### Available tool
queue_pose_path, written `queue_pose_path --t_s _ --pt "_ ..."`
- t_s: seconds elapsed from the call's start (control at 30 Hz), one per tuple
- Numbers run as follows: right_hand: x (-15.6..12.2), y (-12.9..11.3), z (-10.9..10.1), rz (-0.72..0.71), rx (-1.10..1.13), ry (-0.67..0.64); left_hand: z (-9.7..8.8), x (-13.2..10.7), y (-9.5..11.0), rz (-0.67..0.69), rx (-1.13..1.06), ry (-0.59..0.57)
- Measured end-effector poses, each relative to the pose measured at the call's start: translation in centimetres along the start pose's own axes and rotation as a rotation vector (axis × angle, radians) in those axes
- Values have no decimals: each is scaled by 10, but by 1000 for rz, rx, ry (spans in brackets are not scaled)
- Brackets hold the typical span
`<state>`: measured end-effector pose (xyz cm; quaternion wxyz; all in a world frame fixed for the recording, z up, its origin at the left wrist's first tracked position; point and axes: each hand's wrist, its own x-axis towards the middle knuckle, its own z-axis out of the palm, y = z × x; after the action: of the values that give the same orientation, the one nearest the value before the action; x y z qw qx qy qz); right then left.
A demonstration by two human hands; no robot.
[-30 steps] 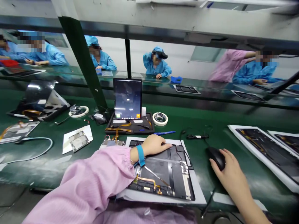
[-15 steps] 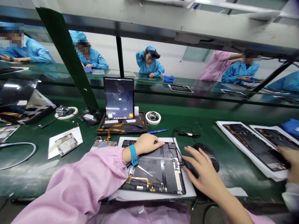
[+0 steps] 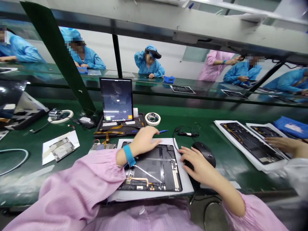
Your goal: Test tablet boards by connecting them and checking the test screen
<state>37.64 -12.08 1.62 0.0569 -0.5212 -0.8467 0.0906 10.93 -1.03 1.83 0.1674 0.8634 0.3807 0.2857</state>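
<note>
Casing point(image 3: 155, 168) on paper point(image 3: 184, 178) on counter point(image 3: 235, 166). Left hand point(image 3: 143, 141) over its far edge, fingers loosely extended; right hand point(image 3: 196, 163) by mouse point(image 3: 206, 152), fingers spread, contact unclear. Step looks like handling casing; next move probably calls for light touch, clear of ribbon cable point(image 3: 138, 179).

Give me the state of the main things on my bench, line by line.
Screen: lit, upright
Near casing: open, insides exposed, flat
Two right-side casings: open, flat
Pen: lying flat, partly hidden
Tape roll beside screen: lying flat
Circuit board: lying on white card
Mouse: right way up
</note>
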Motion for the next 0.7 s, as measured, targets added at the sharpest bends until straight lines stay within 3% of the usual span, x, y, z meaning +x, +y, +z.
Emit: queue_pose_path --t_s 0.07,0.17,0.2,0.27,0.37,0.47,0.6,0.7 --pt "-6 1 -2 3 8 11 -39 0 -13 -71 -32 184" --pt "-14 4 -8 -11 -55 122 -99 -9 -64 -410 20 468" --pt "-15 5 -11 -17 -83 168 -114 -14 -86 -497 59 510" --pt "-13 3 -17 -39 -130 239 -132 -27 -127 -645 148 428" --pt "0 -10 -27 -91 -163 285 -131 -41 -169 -670 169 204" --pt "24 -28 -37 -151 -172 282 -118 -46 -184 -640 215 115" --pt "71 -42 -41 -137 -208 202 -115 -44 -177 -605 315 143" --pt "112 -41 -29 3 -347 69 -121 -40 -150 -561 349 267"
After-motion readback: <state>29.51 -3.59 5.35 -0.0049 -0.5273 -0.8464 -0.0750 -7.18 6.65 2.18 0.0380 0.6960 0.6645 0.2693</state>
